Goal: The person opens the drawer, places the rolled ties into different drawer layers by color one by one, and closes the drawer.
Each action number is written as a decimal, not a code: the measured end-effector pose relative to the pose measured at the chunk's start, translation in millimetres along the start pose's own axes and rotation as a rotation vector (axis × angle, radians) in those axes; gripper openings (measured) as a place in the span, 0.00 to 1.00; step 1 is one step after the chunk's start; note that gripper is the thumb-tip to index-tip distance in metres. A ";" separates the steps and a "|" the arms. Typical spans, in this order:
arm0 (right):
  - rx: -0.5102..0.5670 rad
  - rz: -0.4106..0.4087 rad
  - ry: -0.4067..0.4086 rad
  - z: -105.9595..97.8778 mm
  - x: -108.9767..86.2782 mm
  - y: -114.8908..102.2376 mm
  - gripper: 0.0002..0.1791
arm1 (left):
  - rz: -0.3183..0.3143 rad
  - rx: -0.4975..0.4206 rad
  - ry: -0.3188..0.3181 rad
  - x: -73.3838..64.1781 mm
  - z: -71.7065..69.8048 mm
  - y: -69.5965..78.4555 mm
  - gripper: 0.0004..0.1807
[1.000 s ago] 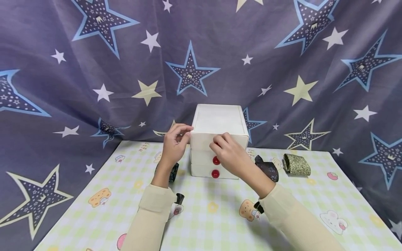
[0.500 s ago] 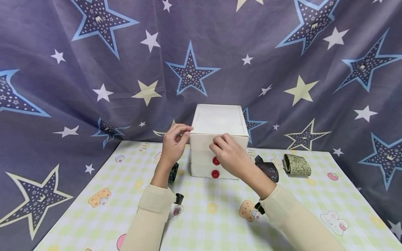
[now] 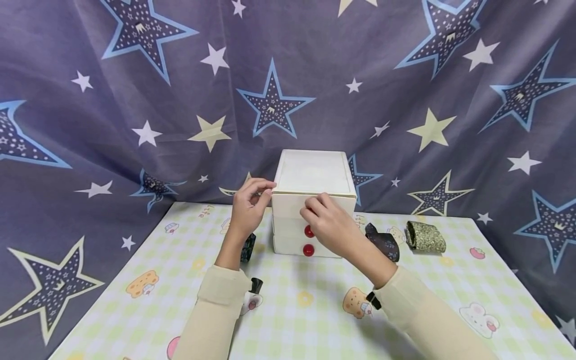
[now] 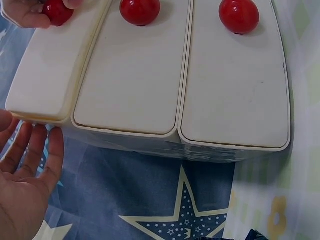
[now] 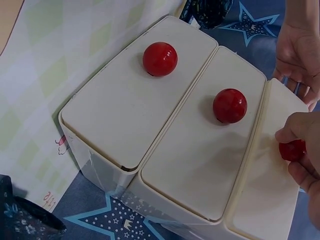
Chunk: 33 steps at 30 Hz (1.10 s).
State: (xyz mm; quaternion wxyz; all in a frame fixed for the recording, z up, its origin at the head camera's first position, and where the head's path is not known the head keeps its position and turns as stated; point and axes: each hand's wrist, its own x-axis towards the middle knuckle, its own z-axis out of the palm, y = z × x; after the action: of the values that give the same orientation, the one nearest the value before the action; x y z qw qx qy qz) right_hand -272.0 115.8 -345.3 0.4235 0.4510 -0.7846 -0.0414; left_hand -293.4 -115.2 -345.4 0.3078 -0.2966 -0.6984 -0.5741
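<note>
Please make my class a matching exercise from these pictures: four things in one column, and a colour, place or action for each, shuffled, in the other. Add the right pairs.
Column one
1. Right hand
2. Left hand
3. Drawer unit
4. Rightmost bundle

Column two
A. Speckled green
B. At the unit's left edge
C. Pinching the top red knob
D. White

Right pairs: 1-C, 2-B, 3-D, 4-A
</note>
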 end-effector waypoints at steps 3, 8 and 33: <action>-0.010 -0.006 -0.004 0.0 -1.4 -0.3 0.07 | 0.003 -0.005 0.002 -0.4 0.9 -0.2 0.09; -0.012 -0.013 0.001 -1.5 -2.2 -1.5 0.07 | 0.007 -0.006 -0.002 -1.0 0.9 -0.9 0.08; -0.052 -0.066 -0.027 -12.3 -4.3 -6.5 0.10 | -0.004 -0.013 0.006 -1.2 0.3 -0.1 0.09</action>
State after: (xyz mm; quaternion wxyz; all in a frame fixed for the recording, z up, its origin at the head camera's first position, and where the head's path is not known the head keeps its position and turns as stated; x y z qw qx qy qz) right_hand -258.0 119.1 -343.0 0.4229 0.4648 -0.7736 -0.0819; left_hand -292.7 -115.1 -346.3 0.3069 -0.2952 -0.6944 -0.5801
